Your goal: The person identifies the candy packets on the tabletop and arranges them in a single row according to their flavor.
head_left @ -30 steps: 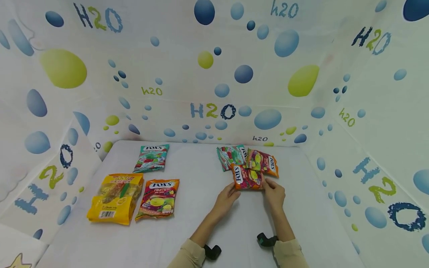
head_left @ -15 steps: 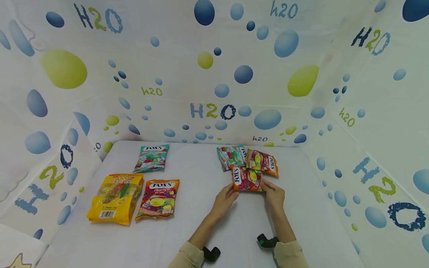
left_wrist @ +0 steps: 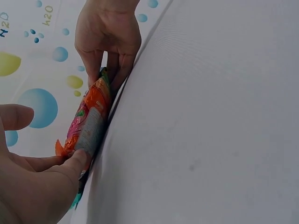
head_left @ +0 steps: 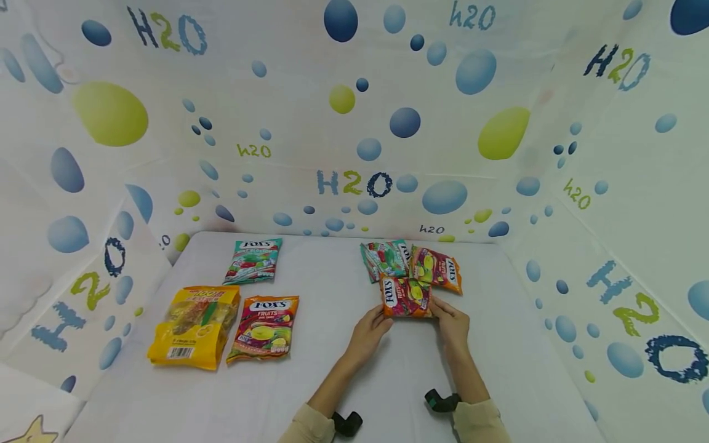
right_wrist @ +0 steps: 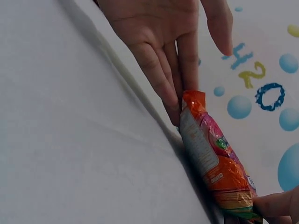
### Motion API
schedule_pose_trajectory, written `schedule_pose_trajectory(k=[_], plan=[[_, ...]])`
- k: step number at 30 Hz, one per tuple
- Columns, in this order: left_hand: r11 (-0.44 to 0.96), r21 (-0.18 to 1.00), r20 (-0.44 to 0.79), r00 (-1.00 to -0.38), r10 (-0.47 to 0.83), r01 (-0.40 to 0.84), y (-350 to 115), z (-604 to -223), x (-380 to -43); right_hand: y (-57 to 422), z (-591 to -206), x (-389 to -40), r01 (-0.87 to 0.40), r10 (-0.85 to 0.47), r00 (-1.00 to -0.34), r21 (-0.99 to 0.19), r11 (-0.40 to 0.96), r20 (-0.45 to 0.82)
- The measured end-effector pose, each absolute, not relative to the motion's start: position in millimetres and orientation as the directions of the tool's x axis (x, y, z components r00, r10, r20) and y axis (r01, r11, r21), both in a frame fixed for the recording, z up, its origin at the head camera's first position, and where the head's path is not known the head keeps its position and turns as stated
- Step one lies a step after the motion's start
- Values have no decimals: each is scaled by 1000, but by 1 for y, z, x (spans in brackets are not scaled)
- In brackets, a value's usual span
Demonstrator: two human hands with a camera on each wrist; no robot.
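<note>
An orange and purple bag of Fox's fruit candy [head_left: 407, 297] is held at its two ends, its lettering turned sideways. My left hand [head_left: 370, 336] pinches the left end; the left wrist view shows the thumb on the bag's near face and one finger held off it. At the other end my right hand [head_left: 454, 327] grips the corner with thumb and fingers. Right behind are a green Fox's bag [head_left: 384, 259] and another orange Fox's fruits bag [head_left: 434, 269], the held bag overlapping their near edges. In the right wrist view, the candy bag [right_wrist: 215, 161] stands tilted, close over the cloth.
To the left lie a yellow food bag [head_left: 194, 329], an upright orange Fox's fruits bag [head_left: 263, 329] and a green Fox's bag [head_left: 253, 261]. White cloth covers the table [head_left: 332, 264]. Printed sheets [head_left: 354, 123] wall it at the back and sides.
Both hands have drawn the held candy bag slightly toward me and a little left. The other bags have stayed put; the head view has shifted slightly.
</note>
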State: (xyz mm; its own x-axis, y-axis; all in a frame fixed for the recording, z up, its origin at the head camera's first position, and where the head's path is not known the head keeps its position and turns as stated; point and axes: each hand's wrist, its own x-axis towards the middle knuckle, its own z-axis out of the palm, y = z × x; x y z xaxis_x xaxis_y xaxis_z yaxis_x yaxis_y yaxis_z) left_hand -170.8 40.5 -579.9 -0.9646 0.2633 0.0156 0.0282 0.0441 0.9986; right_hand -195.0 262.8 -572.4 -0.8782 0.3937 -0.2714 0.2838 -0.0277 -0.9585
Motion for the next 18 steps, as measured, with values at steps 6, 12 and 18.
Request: schedule_pose_trajectory(k=[6, 12, 18], plan=[[29, 999, 23, -972, 236, 31, 33, -563, -160, 254, -573, -194, 274, 382, -885, -961, -39, -268], [4, 1000, 12, -974, 227, 14, 26, -565, -156, 246, -574, -194, 262, 379, -889, -964, -37, -256], [3, 1000, 29, -976, 214, 30, 19, -569, -156, 239, -573, -192, 241, 376, -896, -970, -38, -237]])
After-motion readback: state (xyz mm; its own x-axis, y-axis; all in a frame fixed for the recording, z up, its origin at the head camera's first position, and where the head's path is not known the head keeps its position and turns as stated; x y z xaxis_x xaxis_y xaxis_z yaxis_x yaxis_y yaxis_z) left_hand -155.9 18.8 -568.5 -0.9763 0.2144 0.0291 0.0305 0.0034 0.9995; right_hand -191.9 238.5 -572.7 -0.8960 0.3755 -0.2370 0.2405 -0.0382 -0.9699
